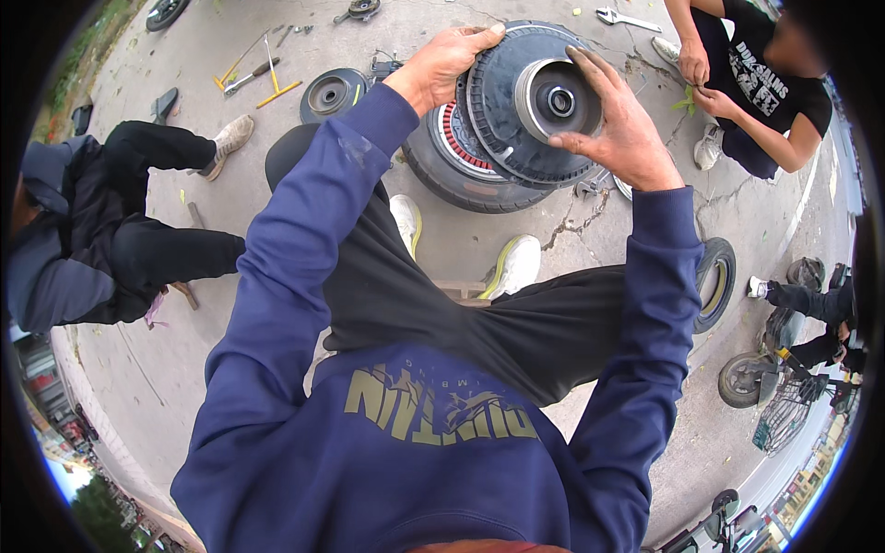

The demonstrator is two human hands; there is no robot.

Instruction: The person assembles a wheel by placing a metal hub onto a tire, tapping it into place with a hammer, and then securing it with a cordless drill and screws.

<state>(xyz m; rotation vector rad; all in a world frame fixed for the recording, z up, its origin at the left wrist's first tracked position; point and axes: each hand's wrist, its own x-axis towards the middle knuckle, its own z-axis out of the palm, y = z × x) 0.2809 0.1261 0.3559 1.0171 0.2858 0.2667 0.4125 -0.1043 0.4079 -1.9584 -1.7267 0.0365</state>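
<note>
I hold a round black hub-motor cover, tilted, with a metal brake drum and a bearing at its centre. My left hand is closed on the cover's upper left edge, thumb on top. My right hand curves around the right side of the drum, fingers at its far edge and thumb at its near edge. Under the cover lies a wheel with a black tyre. A ring of red windings shows inside the wheel at left; the cover hides the rest.
Another hub cover lies at left, near yellow-handled tools. An adjustable wrench is at the far right. A tyre stands by my right knee. People sit at left and far right.
</note>
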